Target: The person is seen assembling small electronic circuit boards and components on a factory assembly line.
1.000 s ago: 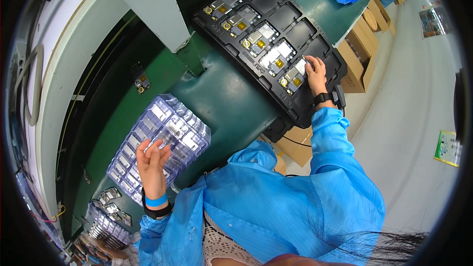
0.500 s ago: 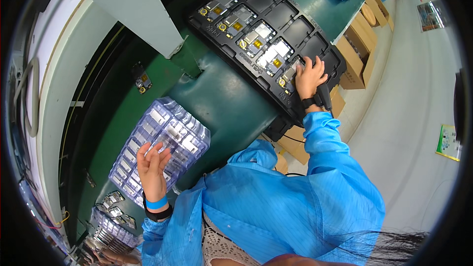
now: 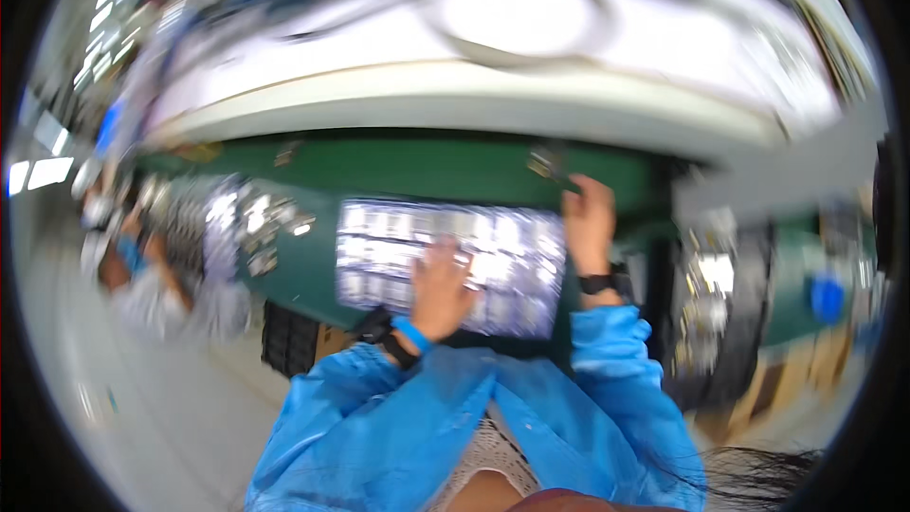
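The whole view is smeared by motion. My left hand (image 3: 442, 289) is over a clear plastic tray (image 3: 355, 298) of small pale parts, its thumb apart from the fingers; I cannot make out whether it touches a part. Just past the tray's right end is my right hand (image 3: 590, 223), reaching up toward a small phone circuit board (image 3: 542, 163) on the green surface. Its fingertips are close to that board, but blur hides whether they touch it or are closed.
To the right stands a black tray (image 3: 746, 313) with a row of circuit boards (image 3: 703, 289). Loose boards (image 3: 265, 223) lie left of the clear tray. A pale ledge (image 3: 455, 100) runs along the far side. At far left, another person (image 3: 147, 270) works; a blue bin (image 3: 827, 297) is at far right.
The view has swung left. My right hand has left the board in the black tray and moved over toward the lone board on the green surface. My left hand remains over the clear tray.
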Available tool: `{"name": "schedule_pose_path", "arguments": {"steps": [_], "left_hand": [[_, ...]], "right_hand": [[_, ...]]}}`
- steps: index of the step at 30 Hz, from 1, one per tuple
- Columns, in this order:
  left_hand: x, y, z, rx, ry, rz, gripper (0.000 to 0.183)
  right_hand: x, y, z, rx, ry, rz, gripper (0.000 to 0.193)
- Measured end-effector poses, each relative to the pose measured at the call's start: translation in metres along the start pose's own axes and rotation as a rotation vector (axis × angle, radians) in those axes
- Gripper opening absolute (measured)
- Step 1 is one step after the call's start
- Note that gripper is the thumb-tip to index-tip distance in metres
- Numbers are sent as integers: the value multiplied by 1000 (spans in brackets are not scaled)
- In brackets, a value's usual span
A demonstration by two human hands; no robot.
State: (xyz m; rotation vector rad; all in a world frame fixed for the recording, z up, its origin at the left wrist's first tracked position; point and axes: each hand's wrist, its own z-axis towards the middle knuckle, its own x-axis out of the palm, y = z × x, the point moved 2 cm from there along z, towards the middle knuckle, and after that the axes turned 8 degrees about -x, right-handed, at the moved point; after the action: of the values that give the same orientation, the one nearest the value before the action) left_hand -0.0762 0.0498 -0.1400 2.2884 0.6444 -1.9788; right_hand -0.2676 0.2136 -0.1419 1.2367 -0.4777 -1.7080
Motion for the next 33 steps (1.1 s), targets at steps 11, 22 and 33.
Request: {"name": "schedule_pose_path", "arguments": {"steps": [11,22,33], "left_hand": [[29,5,-2,69,-207,-104,71],[30,7,-2,109,-210,-122,71],[-30,-1,-13,9,-171,-837,76]], "right_hand": [[145,-216,96,56,655,-590,48],[118,-202,79,-289,267,-690,47],[-41,102,-5,-286,60,111,16]]}}
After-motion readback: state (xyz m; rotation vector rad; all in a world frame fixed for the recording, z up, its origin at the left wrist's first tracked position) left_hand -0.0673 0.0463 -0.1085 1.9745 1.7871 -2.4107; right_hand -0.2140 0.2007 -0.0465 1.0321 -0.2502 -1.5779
